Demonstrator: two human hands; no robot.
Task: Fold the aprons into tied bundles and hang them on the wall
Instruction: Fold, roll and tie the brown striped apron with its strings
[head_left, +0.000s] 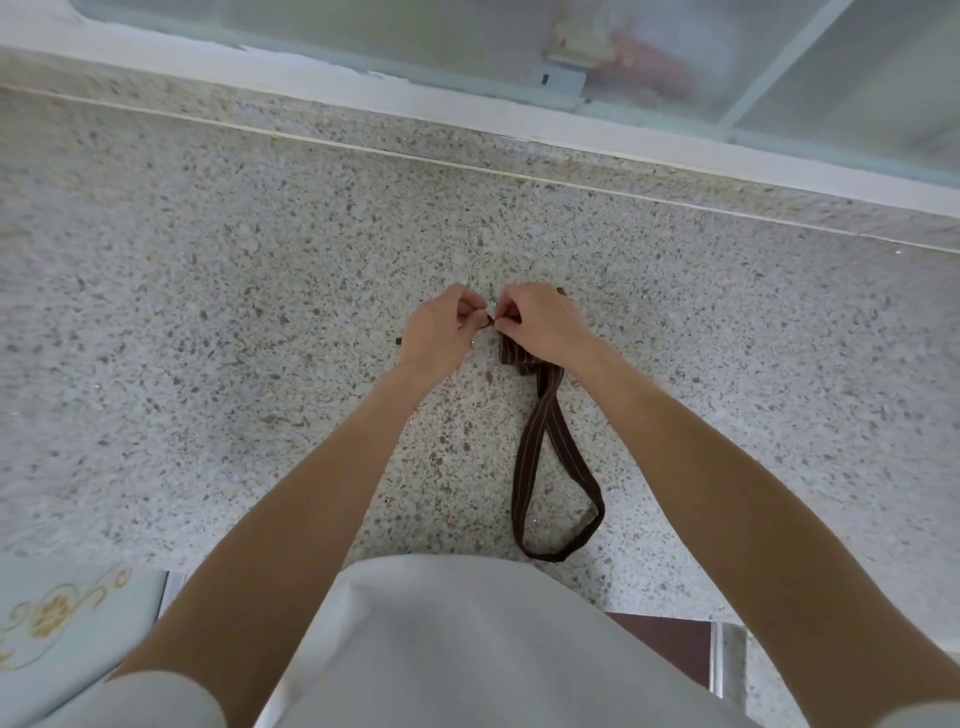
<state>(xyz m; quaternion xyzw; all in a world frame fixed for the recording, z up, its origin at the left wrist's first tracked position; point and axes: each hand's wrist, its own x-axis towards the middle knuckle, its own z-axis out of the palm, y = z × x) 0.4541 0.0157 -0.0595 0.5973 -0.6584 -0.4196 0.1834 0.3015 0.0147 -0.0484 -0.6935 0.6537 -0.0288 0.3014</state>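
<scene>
Speckled grey granite countertop (260, 291) under a frosted window, and my brown pinstriped apron bundle (511, 358) sits mostly hidden beneath my right hand (540, 325), its strap loop (550, 467) trailing back toward me. Both arms reach forward, hands nearly touching. Left hand (441, 332) and right each pinch a thin tie end (487, 322) between curled fingertips.

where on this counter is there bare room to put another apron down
Bare speckled counter spreads wide left of the left hand, and again right of the right hand toward the window sill. Crowded only mid-counter, where both hands pinch the ties of the striped apron bundle and its strap loop trails toward the person.
</scene>
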